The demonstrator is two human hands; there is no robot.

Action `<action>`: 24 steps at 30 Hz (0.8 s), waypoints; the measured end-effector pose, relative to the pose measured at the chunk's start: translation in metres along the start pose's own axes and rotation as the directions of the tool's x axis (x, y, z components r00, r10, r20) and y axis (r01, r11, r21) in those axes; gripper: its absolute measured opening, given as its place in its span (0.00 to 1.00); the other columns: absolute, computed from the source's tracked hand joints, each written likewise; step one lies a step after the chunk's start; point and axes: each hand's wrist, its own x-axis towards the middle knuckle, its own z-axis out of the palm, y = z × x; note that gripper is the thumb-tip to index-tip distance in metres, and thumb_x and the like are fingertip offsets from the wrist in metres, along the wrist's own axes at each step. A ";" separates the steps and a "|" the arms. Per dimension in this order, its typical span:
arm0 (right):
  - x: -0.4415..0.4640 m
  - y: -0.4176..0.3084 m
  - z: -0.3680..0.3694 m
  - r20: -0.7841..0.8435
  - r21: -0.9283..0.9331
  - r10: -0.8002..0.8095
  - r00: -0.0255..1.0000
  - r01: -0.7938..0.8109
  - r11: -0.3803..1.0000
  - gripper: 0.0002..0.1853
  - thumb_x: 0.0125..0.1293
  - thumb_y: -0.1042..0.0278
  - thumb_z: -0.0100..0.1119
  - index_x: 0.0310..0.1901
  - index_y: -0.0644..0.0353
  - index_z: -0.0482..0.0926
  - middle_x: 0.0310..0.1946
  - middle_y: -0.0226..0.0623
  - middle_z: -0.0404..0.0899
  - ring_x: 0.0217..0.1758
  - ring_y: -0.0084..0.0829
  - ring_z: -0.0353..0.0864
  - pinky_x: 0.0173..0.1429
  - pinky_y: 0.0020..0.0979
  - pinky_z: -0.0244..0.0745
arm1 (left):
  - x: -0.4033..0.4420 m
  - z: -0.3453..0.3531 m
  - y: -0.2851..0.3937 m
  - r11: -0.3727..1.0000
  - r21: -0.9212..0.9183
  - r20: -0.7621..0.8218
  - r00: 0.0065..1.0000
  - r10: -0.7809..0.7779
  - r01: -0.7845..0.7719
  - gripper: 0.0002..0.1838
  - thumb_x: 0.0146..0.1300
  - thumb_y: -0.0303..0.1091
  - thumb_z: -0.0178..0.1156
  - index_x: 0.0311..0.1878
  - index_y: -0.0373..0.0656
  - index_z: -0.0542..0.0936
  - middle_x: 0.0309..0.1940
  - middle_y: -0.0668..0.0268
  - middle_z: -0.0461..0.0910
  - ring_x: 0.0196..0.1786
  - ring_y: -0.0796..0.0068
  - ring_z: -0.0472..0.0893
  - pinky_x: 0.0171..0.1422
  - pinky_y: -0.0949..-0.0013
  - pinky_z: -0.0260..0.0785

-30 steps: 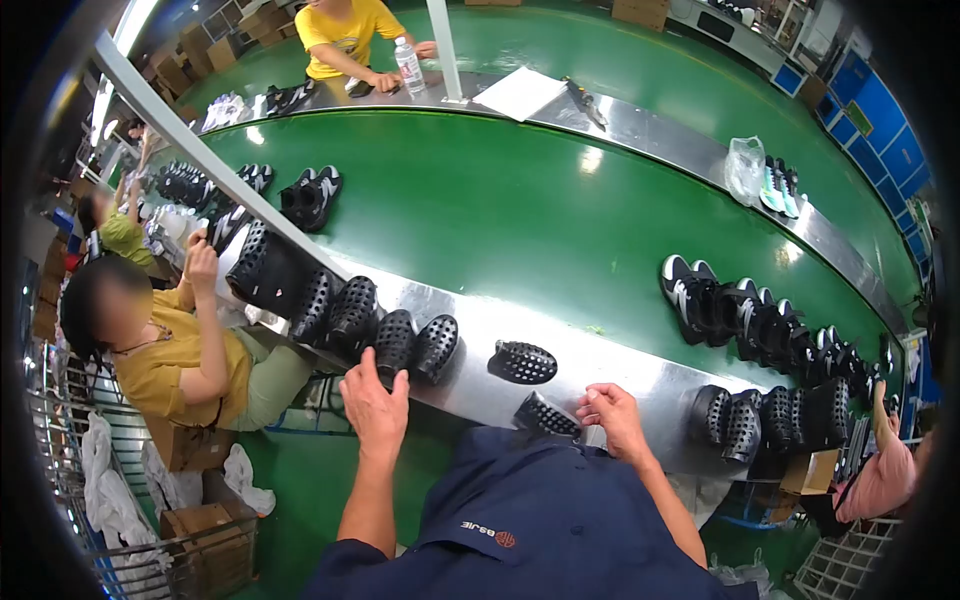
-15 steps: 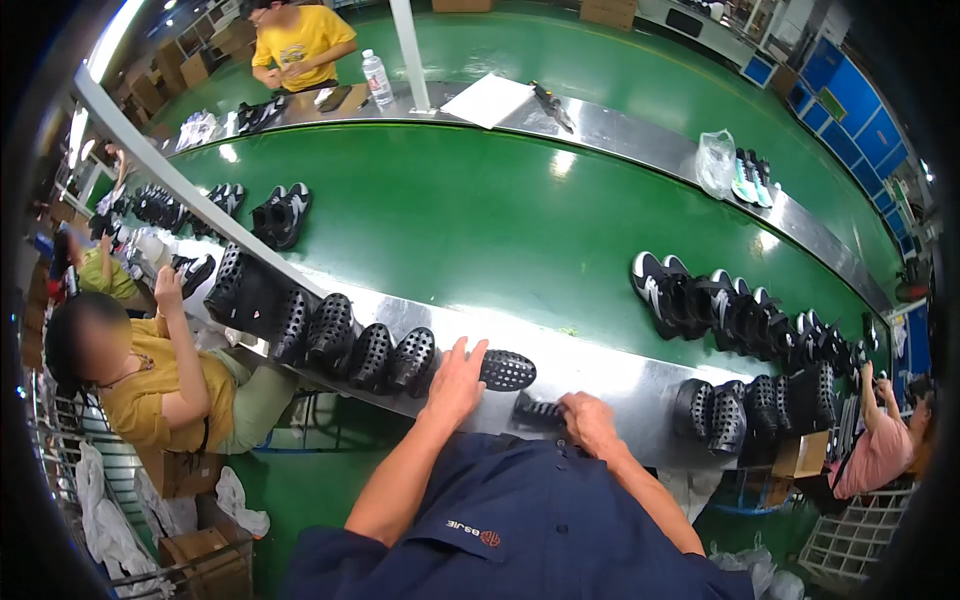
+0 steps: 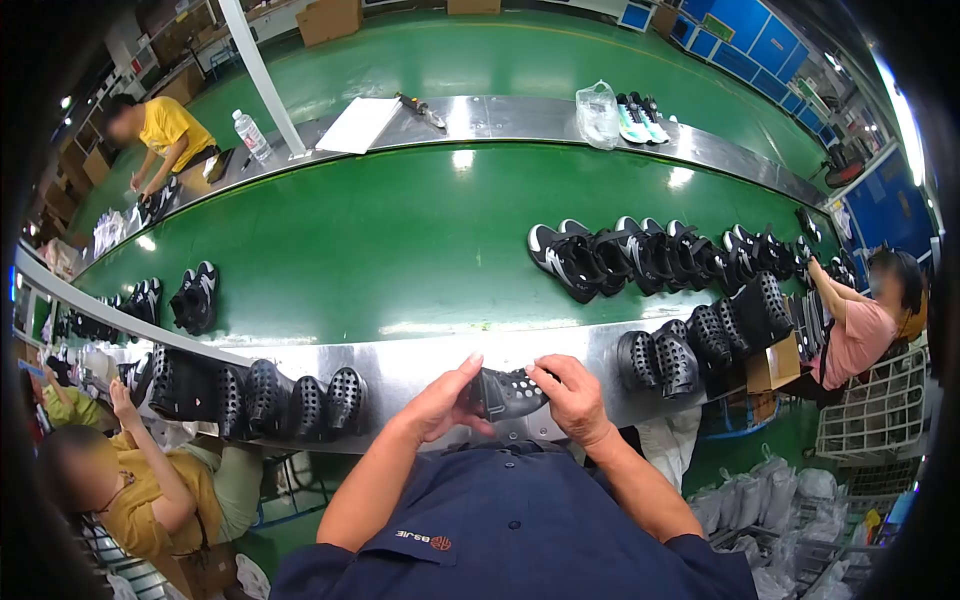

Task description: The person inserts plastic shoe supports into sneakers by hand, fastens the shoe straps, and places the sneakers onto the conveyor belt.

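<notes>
A black perforated clog is held between my two hands, just above the metal bench in front of my body. Its holed side faces up, with the toe end toward my right hand. My right hand is closed, fingers and thumb pinching the clog at that end. At the other end my left hand cups the clog, thumb above and fingers below. Whether a second clog lies beneath it cannot be made out. Left of my left hand, a row of black clogs stands on the bench.
More black clogs stand to the right on the metal bench. Black-and-white shoes line the green belt. Seated co-workers are on the left and right. A cardboard box is at the right edge.
My view has turned right. My left hand has moved from beside a clog lying on the bench to the heel end of the held clog. My right hand has lifted its clog toward the left hand.
</notes>
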 end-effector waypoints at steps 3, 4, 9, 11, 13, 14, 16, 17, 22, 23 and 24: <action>-0.001 -0.002 -0.004 0.024 -0.063 -0.023 0.999 0.024 0.998 0.24 0.55 0.86 0.60 0.55 0.62 0.85 0.55 0.49 0.82 0.54 0.50 0.85 0.55 0.37 0.85 | -0.013 0.008 0.010 0.991 -0.085 0.085 0.990 0.109 -0.102 0.36 0.73 0.47 0.64 0.76 0.33 0.69 0.57 0.57 0.84 0.51 0.69 0.86 0.53 0.67 0.82; -0.001 -0.002 -0.004 0.043 -0.097 0.006 0.999 -0.002 0.995 0.25 0.55 0.86 0.59 0.56 0.63 0.84 0.58 0.51 0.80 0.56 0.51 0.84 0.57 0.37 0.84 | -0.016 0.009 0.010 0.985 -0.049 0.061 0.984 0.166 -0.163 0.37 0.71 0.43 0.67 0.76 0.31 0.68 0.58 0.58 0.83 0.53 0.71 0.85 0.53 0.70 0.81; -0.029 0.001 0.011 0.416 0.681 0.742 0.526 -0.721 0.129 0.34 0.70 0.83 0.59 0.77 0.71 0.62 0.71 0.57 0.70 0.63 0.47 0.83 0.63 0.40 0.84 | -0.019 -0.002 -0.008 0.958 -0.128 -0.041 0.967 0.253 -0.256 0.43 0.62 0.27 0.72 0.79 0.31 0.63 0.59 0.58 0.82 0.56 0.70 0.84 0.62 0.67 0.79; -0.027 -0.012 0.013 0.518 0.675 0.734 0.440 -0.737 -0.034 0.44 0.73 0.72 0.65 0.82 0.70 0.49 0.73 0.57 0.68 0.62 0.39 0.83 0.60 0.37 0.85 | -0.014 0.011 -0.013 0.930 -0.174 -0.096 0.946 0.310 -0.323 0.46 0.63 0.27 0.71 0.81 0.32 0.59 0.60 0.58 0.81 0.58 0.70 0.83 0.64 0.65 0.78; -0.010 -0.045 0.020 0.541 0.638 0.746 0.387 -0.768 -0.065 0.49 0.70 0.67 0.71 0.82 0.69 0.48 0.71 0.56 0.69 0.59 0.39 0.84 0.57 0.35 0.85 | -0.005 0.020 -0.024 0.916 -0.150 -0.121 0.926 0.357 -0.373 0.46 0.65 0.23 0.66 0.83 0.36 0.54 0.64 0.55 0.79 0.62 0.67 0.83 0.64 0.67 0.78; -0.011 -0.047 0.027 0.571 0.640 0.676 0.465 -0.768 -0.012 0.56 0.67 0.60 0.76 0.83 0.69 0.43 0.72 0.56 0.69 0.60 0.38 0.84 0.56 0.33 0.85 | 0.002 0.022 -0.031 0.909 -0.148 -0.128 0.919 0.374 -0.390 0.46 0.65 0.23 0.65 0.83 0.36 0.54 0.64 0.55 0.79 0.63 0.67 0.82 0.64 0.66 0.78; -0.009 -0.050 0.034 0.468 0.557 0.704 0.534 -0.797 0.235 0.55 0.63 0.57 0.79 0.81 0.69 0.52 0.68 0.55 0.72 0.54 0.35 0.85 0.53 0.33 0.84 | 0.005 0.030 -0.034 0.883 -0.201 -0.122 0.906 0.406 -0.423 0.45 0.67 0.21 0.64 0.84 0.37 0.52 0.63 0.55 0.79 0.64 0.64 0.82 0.68 0.59 0.77; -0.011 -0.046 0.038 0.429 0.502 0.707 0.561 -0.799 0.330 0.53 0.62 0.58 0.79 0.80 0.68 0.56 0.66 0.55 0.73 0.52 0.35 0.86 0.52 0.33 0.84 | 0.004 0.030 -0.034 0.887 -0.229 -0.117 0.916 0.383 -0.400 0.45 0.67 0.21 0.64 0.84 0.37 0.53 0.62 0.55 0.80 0.63 0.64 0.83 0.68 0.59 0.77; -0.017 -0.048 0.008 0.309 0.381 0.816 0.489 -0.849 0.365 0.42 0.61 0.63 0.76 0.74 0.66 0.67 0.60 0.52 0.78 0.47 0.29 0.84 0.49 0.32 0.83 | 0.002 0.015 -0.049 0.946 0.199 -0.235 0.925 0.299 -0.255 0.43 0.67 0.27 0.66 0.83 0.42 0.58 0.55 0.59 0.81 0.53 0.64 0.84 0.64 0.61 0.77; -0.023 -0.043 -0.009 0.287 0.346 0.853 0.435 -0.878 0.331 0.40 0.61 0.64 0.75 0.73 0.65 0.68 0.59 0.51 0.79 0.48 0.27 0.84 0.47 0.32 0.83 | 0.003 0.014 -0.054 0.903 0.382 -0.296 0.899 0.323 -0.199 0.42 0.67 0.29 0.68 0.82 0.42 0.61 0.54 0.59 0.81 0.51 0.64 0.83 0.64 0.61 0.77; -0.029 -0.043 -0.029 0.148 0.283 0.877 0.457 -0.869 0.405 0.36 0.61 0.65 0.75 0.69 0.65 0.73 0.57 0.47 0.80 0.47 0.28 0.84 0.48 0.32 0.82 | 0.001 0.003 -0.059 0.725 0.669 -0.255 0.864 0.434 -0.167 0.42 0.64 0.31 0.70 0.80 0.42 0.64 0.56 0.56 0.80 0.55 0.59 0.82 0.65 0.59 0.76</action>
